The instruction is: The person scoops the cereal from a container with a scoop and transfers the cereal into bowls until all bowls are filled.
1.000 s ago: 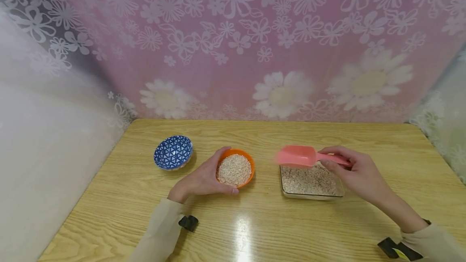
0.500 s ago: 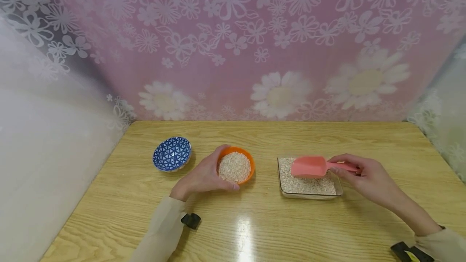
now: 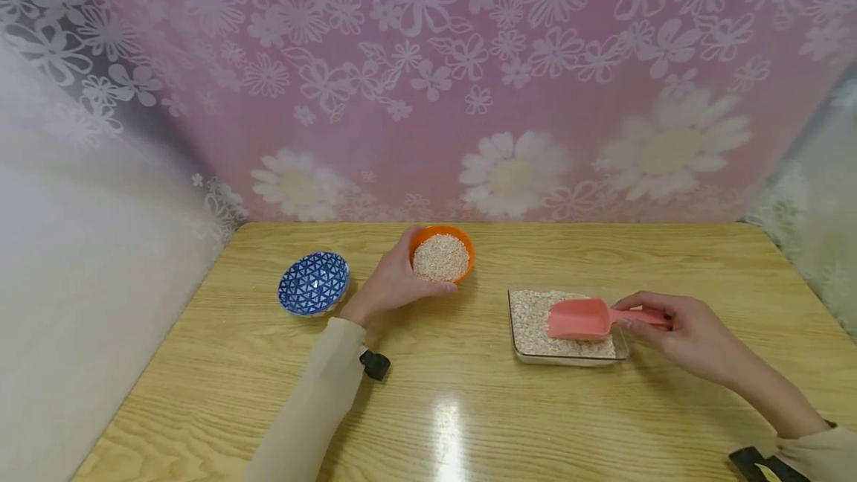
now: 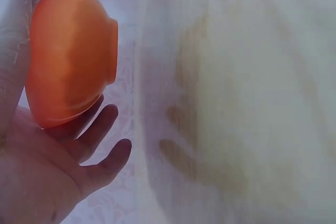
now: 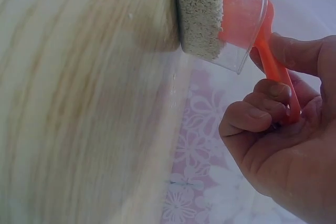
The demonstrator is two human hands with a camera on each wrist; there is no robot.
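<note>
My left hand (image 3: 400,277) grips an orange bowl (image 4: 73,56) by its side, thumb and fingers around the rim. Pale oat flakes (image 3: 442,257) fill the bowl. In the left wrist view the bowl is clear of the table, its foot facing the wood. My right hand (image 3: 696,337) holds a pink scoop (image 3: 581,318) by its handle, with the fingers curled round it in the right wrist view. The scoop's head rests on the oats in a clear rectangular container (image 3: 569,360), seen through its wall (image 5: 228,62) in the right wrist view.
A blue and white patterned bowl (image 3: 313,283) sits on the left of the wooden table (image 3: 402,407), beside my left forearm. A pink floral curtain (image 3: 428,95) hangs behind the table's far edge.
My left hand has carried the orange bowl away from me, toward the table's far edge. My right hand has lowered the scoop from above the container onto the oats and shifted right.
</note>
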